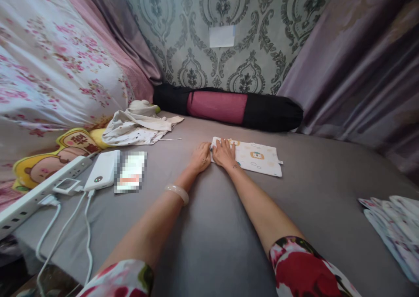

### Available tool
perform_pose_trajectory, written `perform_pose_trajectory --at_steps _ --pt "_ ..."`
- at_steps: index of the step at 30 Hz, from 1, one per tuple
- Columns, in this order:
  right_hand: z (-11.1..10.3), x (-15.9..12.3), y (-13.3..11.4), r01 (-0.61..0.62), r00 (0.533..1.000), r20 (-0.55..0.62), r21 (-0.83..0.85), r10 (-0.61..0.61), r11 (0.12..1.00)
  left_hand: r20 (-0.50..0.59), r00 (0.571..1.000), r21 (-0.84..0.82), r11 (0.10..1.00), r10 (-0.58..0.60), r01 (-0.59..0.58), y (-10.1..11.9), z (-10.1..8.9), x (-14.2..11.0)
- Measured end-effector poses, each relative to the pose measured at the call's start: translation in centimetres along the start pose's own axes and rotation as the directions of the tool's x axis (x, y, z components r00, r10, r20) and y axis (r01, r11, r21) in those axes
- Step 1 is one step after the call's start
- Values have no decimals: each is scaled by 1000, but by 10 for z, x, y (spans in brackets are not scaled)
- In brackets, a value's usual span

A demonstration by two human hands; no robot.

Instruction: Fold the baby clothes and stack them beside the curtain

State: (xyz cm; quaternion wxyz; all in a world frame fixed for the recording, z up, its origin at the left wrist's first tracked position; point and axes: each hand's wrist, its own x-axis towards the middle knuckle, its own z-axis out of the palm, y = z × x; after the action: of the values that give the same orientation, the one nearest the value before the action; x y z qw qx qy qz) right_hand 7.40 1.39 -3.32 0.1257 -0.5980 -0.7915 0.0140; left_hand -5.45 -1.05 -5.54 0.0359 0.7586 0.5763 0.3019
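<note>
A folded white cloth (262, 158) with orange and grey prints lies flat on the grey bed sheet in front of me, a small tag sticking out at its right end. My right hand (224, 153) rests on the cloth's left part, palm down with the fingers stretched forward. Right beside it, my left hand (200, 157) is at the cloth's left edge, its fingers bent and pressed together on that edge. The fingertips of the left hand are partly hidden. A pale bangle (177, 193) circles my left wrist.
Crumpled white clothing (135, 124) lies at the back left, near a yellow cushion (49, 159). A power strip (42, 192), a white power bank (103, 170) with cables and a blurred phone (131, 172) are at left. Folded clothes (393, 231) lie right; a black-and-pink bolster (216, 107) lines the wall.
</note>
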Motion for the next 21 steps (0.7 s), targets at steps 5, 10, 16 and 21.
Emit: perform_pose_trajectory --at_steps 5,10,16,21 --pt "-3 5 -4 58 998 -13 -17 -59 998 -7 1000 -20 1000 -20 20 -2 3 1" --pt "-2 9 -9 163 983 81 9 -164 987 -21 998 -22 998 -51 50 -4 4 0" --pt "-4 8 -5 100 994 29 38 -102 994 19 998 -6 998 -61 61 0 0 -1" --pt "-4 3 10 -54 997 -53 -1 54 999 90 996 36 999 -1 -2 8 -6 -3"
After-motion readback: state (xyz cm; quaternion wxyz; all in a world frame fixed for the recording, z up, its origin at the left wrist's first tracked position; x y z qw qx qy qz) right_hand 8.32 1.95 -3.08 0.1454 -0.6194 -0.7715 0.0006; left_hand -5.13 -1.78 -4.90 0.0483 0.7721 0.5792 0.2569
